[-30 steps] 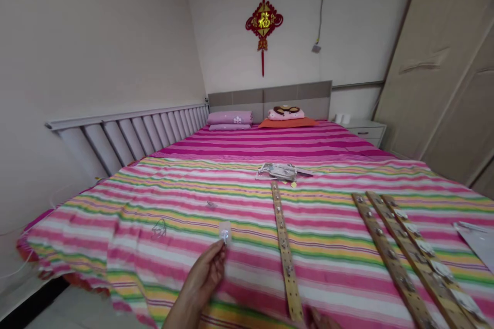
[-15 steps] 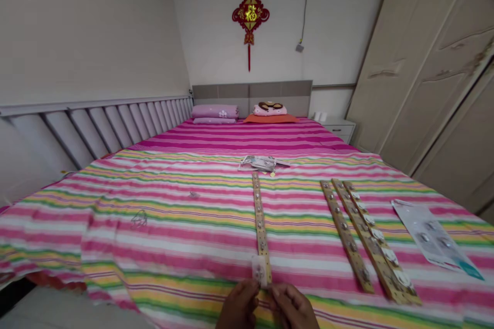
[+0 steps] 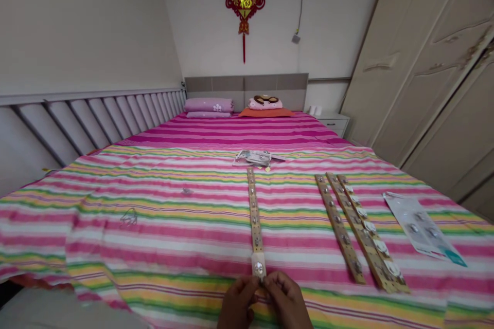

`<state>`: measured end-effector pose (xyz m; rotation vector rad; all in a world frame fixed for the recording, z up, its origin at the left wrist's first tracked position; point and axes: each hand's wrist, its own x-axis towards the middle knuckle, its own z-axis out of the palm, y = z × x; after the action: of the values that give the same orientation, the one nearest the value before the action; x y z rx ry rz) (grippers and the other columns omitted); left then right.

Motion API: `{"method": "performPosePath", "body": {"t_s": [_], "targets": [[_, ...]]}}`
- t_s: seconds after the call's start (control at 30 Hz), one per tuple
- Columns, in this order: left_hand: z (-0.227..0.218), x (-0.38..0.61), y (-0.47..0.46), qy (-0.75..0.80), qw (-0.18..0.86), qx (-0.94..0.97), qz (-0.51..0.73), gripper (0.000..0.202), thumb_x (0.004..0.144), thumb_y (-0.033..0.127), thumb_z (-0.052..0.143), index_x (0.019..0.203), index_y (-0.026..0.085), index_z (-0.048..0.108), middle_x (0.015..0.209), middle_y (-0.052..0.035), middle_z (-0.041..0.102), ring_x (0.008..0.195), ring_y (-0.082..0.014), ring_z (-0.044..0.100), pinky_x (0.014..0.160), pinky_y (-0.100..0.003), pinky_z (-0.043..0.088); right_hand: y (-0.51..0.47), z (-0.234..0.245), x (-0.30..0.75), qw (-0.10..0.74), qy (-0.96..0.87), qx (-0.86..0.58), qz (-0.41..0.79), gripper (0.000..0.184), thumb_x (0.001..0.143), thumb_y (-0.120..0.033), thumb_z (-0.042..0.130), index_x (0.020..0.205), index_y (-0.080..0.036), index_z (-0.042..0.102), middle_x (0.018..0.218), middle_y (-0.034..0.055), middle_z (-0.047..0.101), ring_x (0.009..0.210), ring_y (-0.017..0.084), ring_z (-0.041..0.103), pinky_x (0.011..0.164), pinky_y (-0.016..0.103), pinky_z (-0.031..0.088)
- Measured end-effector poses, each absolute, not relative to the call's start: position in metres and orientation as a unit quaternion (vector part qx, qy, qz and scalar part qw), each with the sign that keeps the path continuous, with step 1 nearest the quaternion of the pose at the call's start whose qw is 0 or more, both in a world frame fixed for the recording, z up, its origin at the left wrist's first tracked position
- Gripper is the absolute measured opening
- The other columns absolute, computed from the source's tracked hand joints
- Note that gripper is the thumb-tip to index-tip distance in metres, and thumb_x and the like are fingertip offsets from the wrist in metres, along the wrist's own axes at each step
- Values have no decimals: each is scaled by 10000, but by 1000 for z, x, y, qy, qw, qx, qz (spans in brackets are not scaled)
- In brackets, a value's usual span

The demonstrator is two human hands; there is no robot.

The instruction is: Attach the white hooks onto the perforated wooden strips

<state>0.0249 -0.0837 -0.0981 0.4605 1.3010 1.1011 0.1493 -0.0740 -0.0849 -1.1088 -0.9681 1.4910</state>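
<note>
My left hand (image 3: 238, 300) and my right hand (image 3: 286, 299) are close together at the near end of a narrow wooden strip (image 3: 254, 230). Between their fingertips is a small white card (image 3: 258, 258) bearing a shiny silver piece (image 3: 259, 269). The fingers of both hands are closed at the card's lower edge. The card covers the near end of the strip, though I cannot tell whether it is fastened there. Several small silver pieces sit in a row along the strip, which also has small holes.
Similar strips with silver pieces (image 3: 339, 226) and white cards (image 3: 369, 227) lie to the right. Beyond them is a clear package (image 3: 423, 227). Another packet (image 3: 254, 157) rests past the strip's far end. Thin, clear scraps (image 3: 129, 217) lie left on the striped bedsheet (image 3: 173, 247).
The white card has shifted right and lines up over the near end of the strip. My hands have drawn a little closer together. The whole view has moved slightly.
</note>
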Motion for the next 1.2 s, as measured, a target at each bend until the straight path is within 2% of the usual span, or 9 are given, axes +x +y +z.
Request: {"method": "performPosePath", "body": {"t_s": [0.13,0.2,0.4,0.8,0.93,1.03,1.2], "targets": [[-93,26,-84,610,508,336,508,356,562,508,729,638,166,665,581,-5,610,593,-146,538,581,-241,414,-71,-86,153,492,-415,-469,604,455,605,-603,701,552,-184,529,498,-58,409,488,101,338,489,238,291],[-91,25,-84,617,471,384,500,336,619,508,682,672,175,683,652,-30,661,660,-182,579,645,-267,437,-69,-87,154,490,-414,-473,604,456,594,-604,700,539,-188,522,485,-62,397,483,102,329,490,242,286],[-84,22,-81,639,424,423,482,227,625,421,703,647,197,681,660,-39,657,637,-180,568,593,-247,410,-61,-84,153,482,-417,-488,597,408,564,-537,727,504,-181,538,459,-57,421,474,100,339,481,244,272],[-92,11,-67,646,442,440,441,338,713,500,594,663,168,635,610,-22,622,583,-166,556,566,-255,419,-55,-88,152,474,-408,-520,582,352,560,-481,702,473,-189,525,431,-62,406,452,96,322,471,254,252],[-90,11,-55,631,523,407,403,428,710,574,550,661,158,641,606,-31,640,543,-169,589,531,-260,429,-53,-89,151,474,-405,-532,573,353,555,-476,688,453,-197,498,420,-58,406,451,101,332,472,261,255],[-83,15,-47,621,592,374,352,469,700,618,536,660,163,642,585,-38,653,507,-178,613,463,-241,381,-53,-91,151,474,-406,-538,566,358,551,-464,684,434,-206,465,412,-59,396,449,99,327,467,261,250],[-74,18,-38,629,606,367,319,486,693,652,530,602,181,605,598,-59,675,526,-193,638,453,-240,362,-52,-102,152,473,-405,-537,569,379,558,-487,684,446,-207,453,404,-67,387,434,89,310,446,250,230]]}}
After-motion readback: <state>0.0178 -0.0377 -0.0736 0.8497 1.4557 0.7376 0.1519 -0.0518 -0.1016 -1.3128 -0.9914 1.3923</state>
